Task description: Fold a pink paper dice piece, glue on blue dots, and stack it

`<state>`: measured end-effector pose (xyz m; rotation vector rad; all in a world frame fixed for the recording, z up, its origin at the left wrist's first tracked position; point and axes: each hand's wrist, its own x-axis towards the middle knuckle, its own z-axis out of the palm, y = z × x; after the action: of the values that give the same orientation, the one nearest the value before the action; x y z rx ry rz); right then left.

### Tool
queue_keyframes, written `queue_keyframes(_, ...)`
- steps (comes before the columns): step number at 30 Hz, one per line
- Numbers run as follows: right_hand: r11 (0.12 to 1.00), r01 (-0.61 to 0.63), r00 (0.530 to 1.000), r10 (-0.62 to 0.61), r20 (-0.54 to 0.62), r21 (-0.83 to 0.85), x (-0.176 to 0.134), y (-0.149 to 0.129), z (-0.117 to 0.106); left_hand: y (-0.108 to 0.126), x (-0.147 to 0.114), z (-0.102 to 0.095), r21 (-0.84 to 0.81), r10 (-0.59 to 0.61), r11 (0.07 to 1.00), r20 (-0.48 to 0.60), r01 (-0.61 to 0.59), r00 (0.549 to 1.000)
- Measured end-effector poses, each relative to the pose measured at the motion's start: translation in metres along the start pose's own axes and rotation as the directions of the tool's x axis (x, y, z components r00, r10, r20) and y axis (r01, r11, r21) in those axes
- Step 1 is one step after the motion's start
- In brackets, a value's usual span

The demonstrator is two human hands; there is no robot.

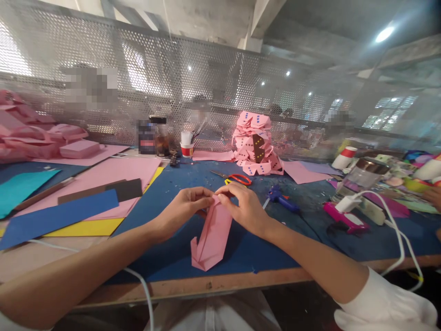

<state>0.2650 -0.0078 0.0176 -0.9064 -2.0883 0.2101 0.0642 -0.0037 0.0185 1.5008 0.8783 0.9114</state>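
Observation:
A folded piece of pink paper (216, 234) hangs slanted over the blue work surface, its lower end creased to a blunt point with a small flap standing up at the left. My left hand (184, 209) pinches its top edge from the left, thumb and fingers pressed together. From the other side my right hand (246, 209) pinches the same top edge, fingertips almost meeting the left ones. Just beyond my hands lie scissors with red and yellow handles (239, 179), partly hidden by the right hand. A blue glue gun (282, 198) rests to the right of that hand.
Pink sheets (131, 170) and blue (69, 214) and dark strips lie left. A stack of folded pink pieces (254, 145) stands at the back before a perforated metal screen (213, 82). Right are a pink power strip (346, 218), white cables, a glass jar (363, 177) and another person's hand (432, 197).

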Motion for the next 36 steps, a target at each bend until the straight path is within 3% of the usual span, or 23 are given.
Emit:
queue_keyframes(4, 0.971, -0.174, 0.984, 0.166, 0.061, 0.167, 0.002, 0.004, 0.001, -0.002, 0.000, 0.001, 0.001, 0.024, 1.000, -0.006, -0.024, 1.000)
queue_keyframes(8, 0.930, -0.246, 0.965, 0.208, 0.160, 0.274, 0.003, 0.006, 0.001, -0.004, -0.001, 0.002, 0.007, 0.029, 1.000, 0.032, -0.029, 0.999)
queue_keyframes(11, 0.914, -0.272, 0.958, 0.230, 0.168, 0.301, 0.004, 0.006, 0.002, -0.003, -0.001, 0.003, 0.027, 0.034, 0.999, 0.038, -0.035, 0.999)
queue_keyframes(18, 0.905, -0.292, 0.956, 0.272, 0.106, 0.310, 0.004, 0.013, 0.004, 0.005, -0.004, 0.005, 0.133, -0.047, 0.990, 0.082, 0.036, 0.996)
queue_keyframes(27, 0.921, -0.278, 0.953, 0.230, 0.196, 0.273, 0.005, 0.013, 0.000, 0.005, -0.004, 0.006, 0.131, -0.071, 0.990, 0.126, 0.055, 0.990)
queue_keyframes(32, 0.930, -0.274, 0.957, 0.240, 0.160, 0.245, 0.004, 0.013, 0.001, 0.002, -0.003, 0.006, 0.090, -0.062, 0.995, 0.151, 0.048, 0.987)
queue_keyframes(36, 0.922, -0.286, 0.951, 0.239, 0.199, 0.260, 0.005, 0.011, 0.000, 0.003, -0.004, 0.005, 0.096, -0.051, 0.995, 0.168, 0.035, 0.984)
